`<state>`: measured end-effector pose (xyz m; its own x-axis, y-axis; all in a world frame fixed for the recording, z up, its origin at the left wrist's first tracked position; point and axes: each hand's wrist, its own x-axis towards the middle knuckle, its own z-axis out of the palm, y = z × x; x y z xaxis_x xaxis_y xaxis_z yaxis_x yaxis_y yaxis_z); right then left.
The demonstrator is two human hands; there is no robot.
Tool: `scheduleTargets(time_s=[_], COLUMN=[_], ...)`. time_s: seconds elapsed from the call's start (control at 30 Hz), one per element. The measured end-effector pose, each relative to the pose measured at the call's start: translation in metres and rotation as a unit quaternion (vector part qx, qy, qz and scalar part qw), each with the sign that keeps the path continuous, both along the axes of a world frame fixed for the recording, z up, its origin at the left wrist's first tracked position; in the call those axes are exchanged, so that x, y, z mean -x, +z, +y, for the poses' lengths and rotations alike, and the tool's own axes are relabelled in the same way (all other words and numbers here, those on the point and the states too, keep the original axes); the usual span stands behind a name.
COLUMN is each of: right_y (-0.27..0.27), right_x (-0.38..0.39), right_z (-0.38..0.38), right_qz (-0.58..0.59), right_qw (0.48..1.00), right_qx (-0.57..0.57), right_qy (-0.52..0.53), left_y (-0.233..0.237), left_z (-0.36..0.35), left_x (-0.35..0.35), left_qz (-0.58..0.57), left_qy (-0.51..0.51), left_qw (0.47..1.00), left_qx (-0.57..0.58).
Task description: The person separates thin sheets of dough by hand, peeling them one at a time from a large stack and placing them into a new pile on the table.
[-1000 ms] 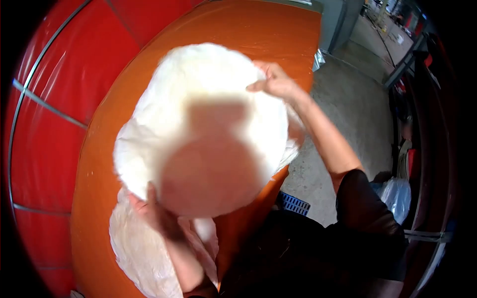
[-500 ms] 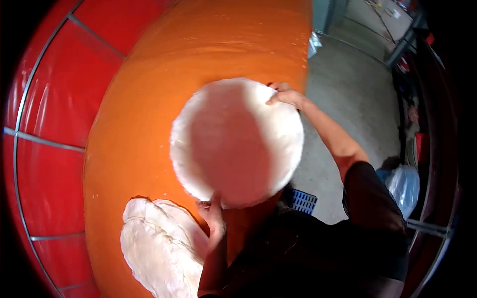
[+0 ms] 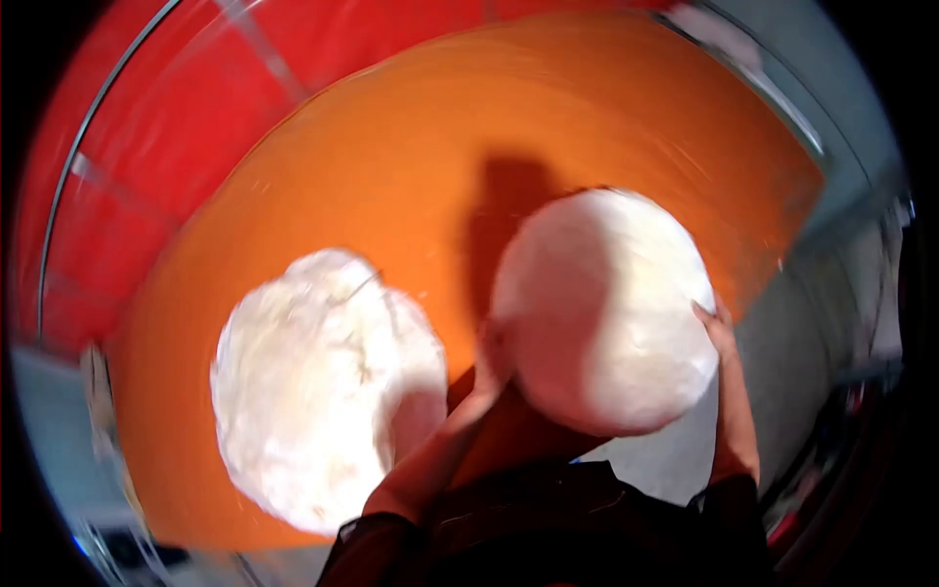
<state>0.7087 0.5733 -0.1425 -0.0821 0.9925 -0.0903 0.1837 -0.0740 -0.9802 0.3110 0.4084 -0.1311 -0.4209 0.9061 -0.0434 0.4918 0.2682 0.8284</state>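
The right hand [image 3: 722, 331] has its thumb over the near face of a round white piece [image 3: 611, 313], right at the rim, and its other fingers go out of sight behind; from here they look clamped on that edge. The left hand [image 3: 492, 357] meets the opposite rim, on the piece's left side. It is blurred and in shade, so I can't tell whether those fingers are pinched together or spread apart.

Between the two hands the round white piece shows its broad, pale face, soft-looking and slightly uneven at the border. A dark shadow falls down its left half, and the right half catches the light. It sits over the near right part of the orange table [image 3: 391, 166], with its lower right side reaching out past the table's edge, above the grey floor [image 3: 792, 318].

Out to the left, apart from the held piece, a second white piece [image 3: 303, 391] lies on the orange surface, wider and more ragged, creased across the top and right. The left forearm passes close by its lower right side.

The person's dark top [image 3: 548, 528] fills the bottom of the view. Beyond the table's far left side there's a glossy red surface [image 3: 166, 147] crossed by pale strips, smeared by motion.
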Motion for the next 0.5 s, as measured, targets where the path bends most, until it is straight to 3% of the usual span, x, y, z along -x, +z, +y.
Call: scheduleTargets(time_s=[0.03,0.1,0.17,0.2,0.27,0.33,0.37,0.4,0.43,0.5], right_y=[0.008,-0.009,0.018,0.024,0.039,0.07,0.093,0.135,0.168,0.173], right_x=[0.005,-0.013,-0.01,-0.016,-0.024,0.019,0.046,0.098,0.161,0.242], right_z=[-0.003,0.013,0.017,0.031,0.068,0.083,0.085,0.064,0.03,-0.015], right_qz=[0.047,0.002,-0.115,-0.232,-0.443,-0.507,-0.533,-0.51,-0.487,-0.28], right_qw=[0.998,0.998,0.987,0.959,0.848,0.8,0.773,0.798,0.822,0.871], right_qx=[0.029,0.005,0.053,0.0,-0.115,-0.234,-0.29,-0.256,-0.219,-0.243], right_qy=[0.007,0.058,0.099,0.162,0.269,0.219,0.187,0.192,0.196,0.322], left_y=[0.002,0.03,-0.011,0.001,0.035,0.045,0.061,0.062,0.065,0.031], left_z=[0.0,-0.018,-0.04,-0.067,-0.129,-0.192,-0.221,-0.248,-0.282,-0.32], left_x=[0.004,0.012,0.044,0.065,0.105,0.133,0.137,0.145,0.159,0.185], left_qz=[-0.098,-0.14,-0.118,-0.123,-0.138,-0.101,-0.186,-0.314,-0.211,-0.336], left_qy=[0.025,0.093,0.146,0.162,0.232,0.398,0.459,0.496,0.594,0.592], left_qw=[0.993,0.975,0.948,0.943,0.932,0.852,0.76,0.613,0.707,0.656], left_qx=[-0.062,-0.145,-0.257,-0.264,-0.24,-0.324,-0.421,-0.528,-0.32,-0.327])
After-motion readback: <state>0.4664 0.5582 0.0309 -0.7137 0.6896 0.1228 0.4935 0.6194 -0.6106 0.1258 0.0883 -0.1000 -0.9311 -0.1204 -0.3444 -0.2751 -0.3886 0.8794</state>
